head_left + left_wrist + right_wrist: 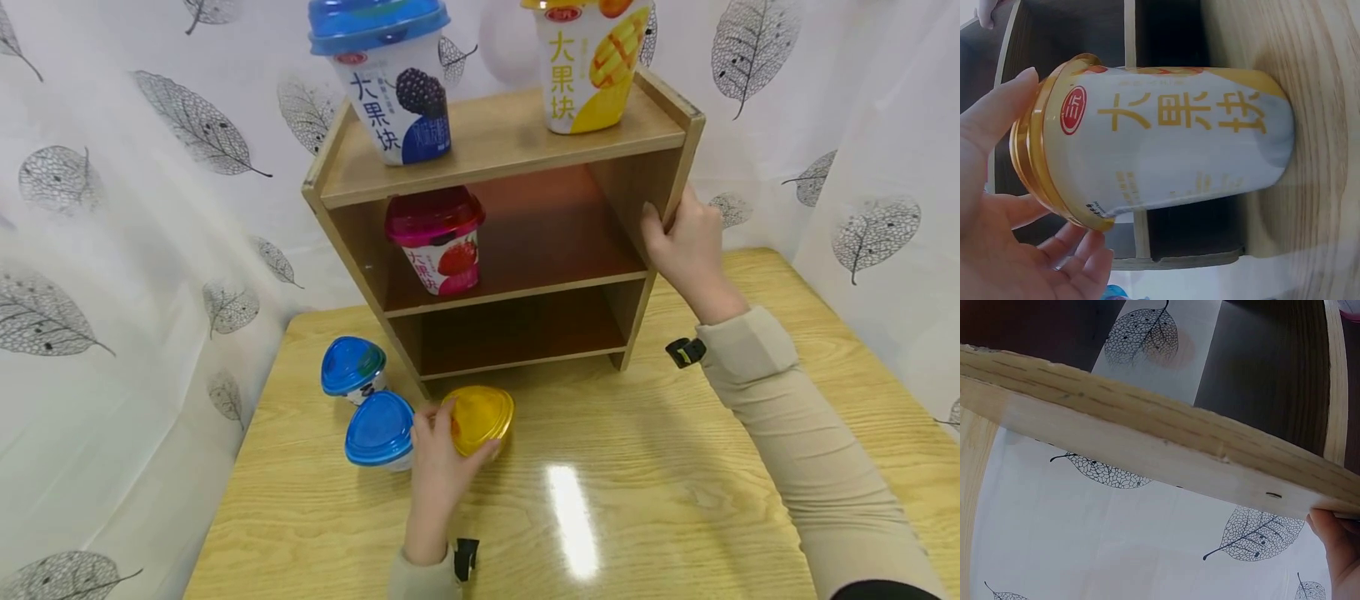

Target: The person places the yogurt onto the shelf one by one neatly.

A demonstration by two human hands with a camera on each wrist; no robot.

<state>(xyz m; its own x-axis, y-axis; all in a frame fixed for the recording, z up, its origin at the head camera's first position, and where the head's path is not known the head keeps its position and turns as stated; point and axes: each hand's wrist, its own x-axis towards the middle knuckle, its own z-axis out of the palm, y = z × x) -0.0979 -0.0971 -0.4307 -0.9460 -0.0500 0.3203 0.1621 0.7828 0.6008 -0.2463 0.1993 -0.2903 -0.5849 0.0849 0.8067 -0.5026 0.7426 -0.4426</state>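
On the table, my left hand [441,467] holds a yogurt cup with a yellow lid [482,417] by its rim, thumb on one side and fingers on the other. The left wrist view shows this white and yellow cup [1172,131] close up, its base at the tabletop. My right hand [686,246] grips the right side panel of a small wooden shelf [517,279]. A strawberry yogurt cup [442,250] stands on the middle shelf at the left. On top are a blackberry yogurt cup [397,92] and a mango yogurt cup [585,75].
Two blue-lidded cups [352,367] stand on the wooden table [645,500] left of my left hand, near the shelf's lower left corner. Behind the shelf hangs a white cloth [135,250] printed with leaves.
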